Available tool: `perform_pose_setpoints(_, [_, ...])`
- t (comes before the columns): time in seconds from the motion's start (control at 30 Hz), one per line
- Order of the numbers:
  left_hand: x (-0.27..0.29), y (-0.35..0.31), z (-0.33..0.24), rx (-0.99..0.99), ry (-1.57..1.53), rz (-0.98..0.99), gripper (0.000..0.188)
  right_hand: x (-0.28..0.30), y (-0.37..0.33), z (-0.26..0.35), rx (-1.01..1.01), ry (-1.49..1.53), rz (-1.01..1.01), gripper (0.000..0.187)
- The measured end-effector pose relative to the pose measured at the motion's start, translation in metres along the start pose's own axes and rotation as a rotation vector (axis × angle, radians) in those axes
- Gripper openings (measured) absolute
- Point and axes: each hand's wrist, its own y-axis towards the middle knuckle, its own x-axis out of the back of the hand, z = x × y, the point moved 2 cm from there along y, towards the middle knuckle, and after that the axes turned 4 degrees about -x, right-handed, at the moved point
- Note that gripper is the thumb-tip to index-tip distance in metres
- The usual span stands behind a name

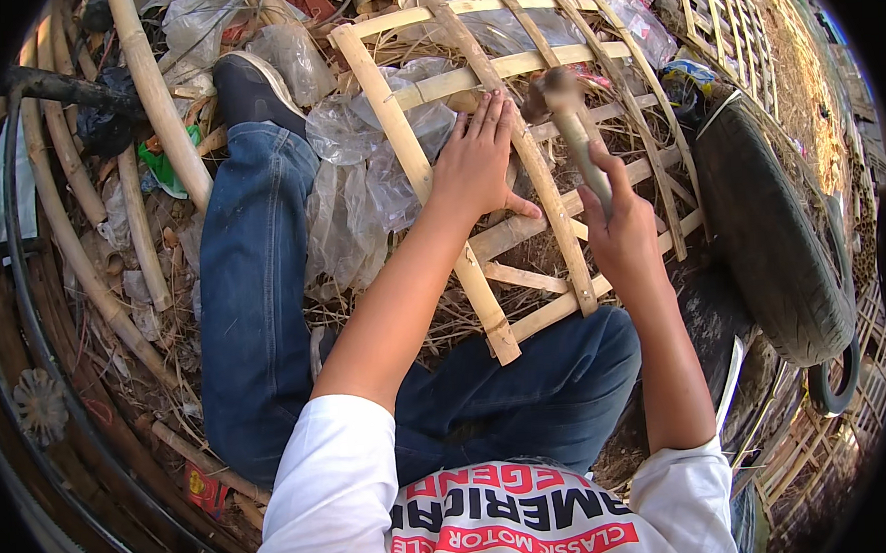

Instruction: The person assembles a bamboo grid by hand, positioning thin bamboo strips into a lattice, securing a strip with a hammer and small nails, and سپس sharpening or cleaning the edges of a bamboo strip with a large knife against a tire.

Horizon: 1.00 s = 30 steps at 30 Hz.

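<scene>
A lattice of pale split-bamboo slats (493,319) lies tilted in front of me, its near edge by my bent knee. My left hand (478,164) rests flat on it, fingers stretched forward and thumb out to the side, near a long crossing slat. In my right hand (623,222) is a hammer (584,147), gripped by its pale handle. The hammer's head is blurred and sits over the lattice, just right of my left fingertips. Whether it touches a slat I cannot tell.
Clear plastic bags (348,181) and dry straw lie under and beside the lattice. A black tyre (776,229) stands at the right. Bamboo poles (158,101) and a dark metal frame (28,298) fill the left. Another lattice (725,11) is at the far right.
</scene>
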Motion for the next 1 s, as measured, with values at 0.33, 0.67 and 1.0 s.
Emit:
perform_pose_setpoints(0.33, [-0.001,-0.005,0.0,0.013,-0.017,0.043,0.148,0.008,0.013,0.008,-0.037,-0.162,0.101,0.039])
perform_pose_setpoints(0.67, [-0.002,-0.004,0.001,0.005,0.007,0.049,0.149,0.02,0.006,0.01,-0.011,0.001,0.008,0.037])
perform_pose_setpoints(1.0, [-0.002,-0.005,0.005,-0.003,0.038,0.014,0.15,0.017,0.002,0.018,0.053,0.108,-0.122,0.04])
